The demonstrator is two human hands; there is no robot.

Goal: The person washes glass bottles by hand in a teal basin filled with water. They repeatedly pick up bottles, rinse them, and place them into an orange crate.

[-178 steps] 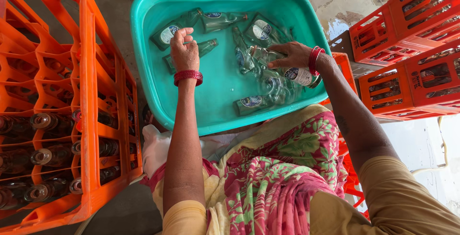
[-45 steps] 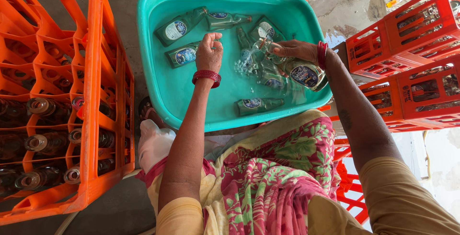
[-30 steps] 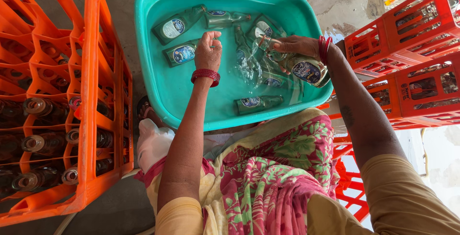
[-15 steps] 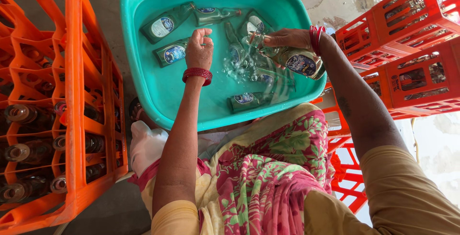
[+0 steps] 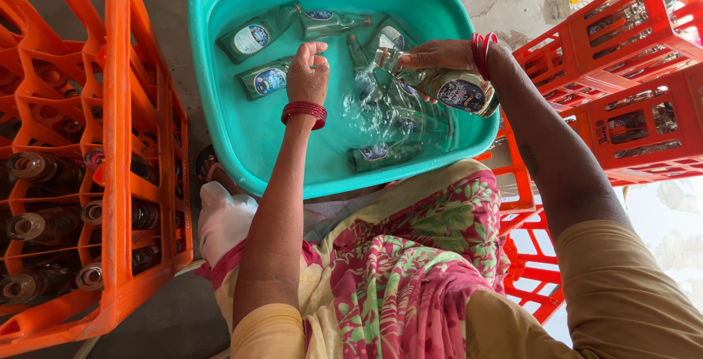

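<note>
Since half a second ago the left hand (image 5: 307, 75) has barely shifted, fingers curled over the water; the camera view slid slightly, tub now more central.

Head view: right hand (image 5: 438, 55) pinches the neck of a clear labelled glass bottle (image 5: 450, 90), grip pressed around it, bottle tilted with its base resting over the right rim of the teal plastic tub (image 5: 220, 110). Left hand grip loosely curled, holding nothing that shows, just beside a submerged green bottle (image 5: 265, 79). More labelled bottles lie soaking in the water. Orange crate (image 5: 132, 147) at left holds brown bottles on their sides; red crates (image 5: 622, 59) at right.

Judgement: keep the neck hold firm since wet glass slips, and steady the body with the free hand before rubbing the label.
</note>
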